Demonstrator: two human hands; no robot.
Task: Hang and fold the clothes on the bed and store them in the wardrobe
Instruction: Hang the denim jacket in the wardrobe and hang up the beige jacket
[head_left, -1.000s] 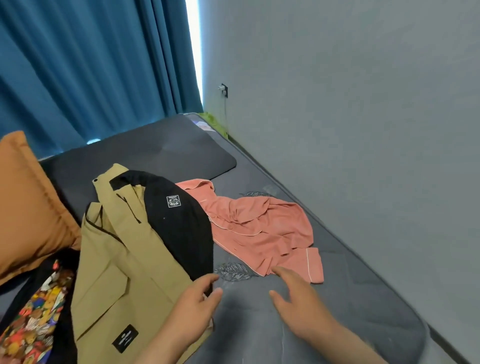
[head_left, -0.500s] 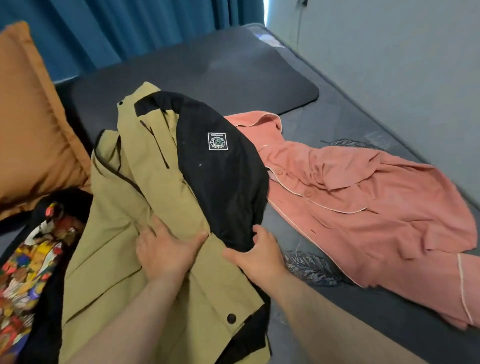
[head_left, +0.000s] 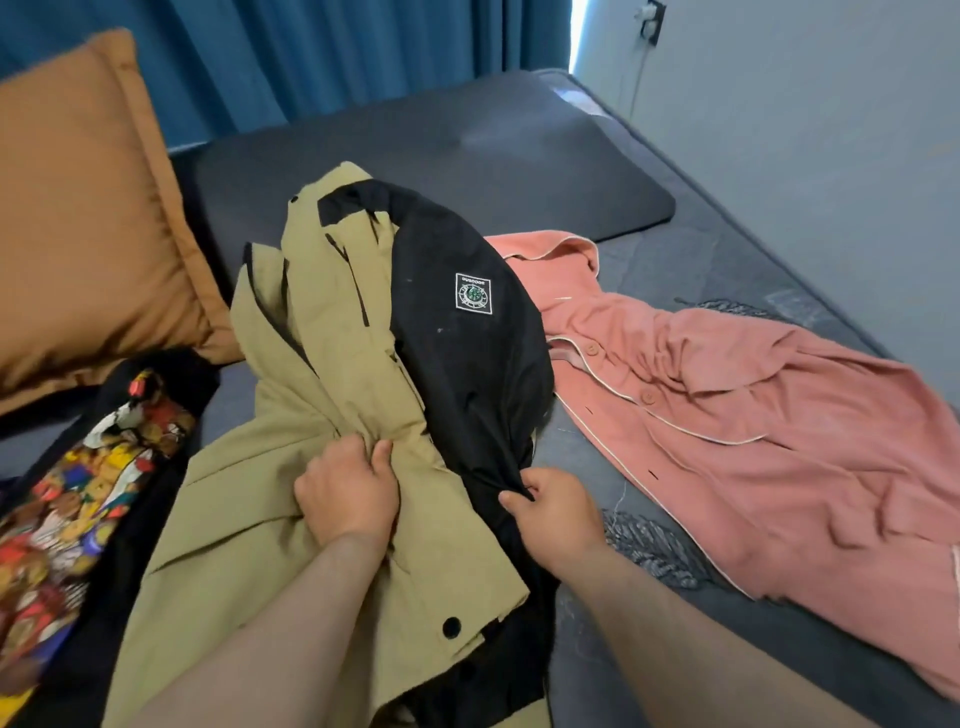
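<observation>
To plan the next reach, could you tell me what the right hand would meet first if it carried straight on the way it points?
The right hand points up and left, pinching the black side of the jacket; going on, it would likely push into that black fabric first, not the pink shirt.

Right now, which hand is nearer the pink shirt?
Right. The right hand pinches the black edge of the jacket, a strip of bed away from the pink shirt. The left hand grips khaki fabric farther from it, across the jacket.
</observation>
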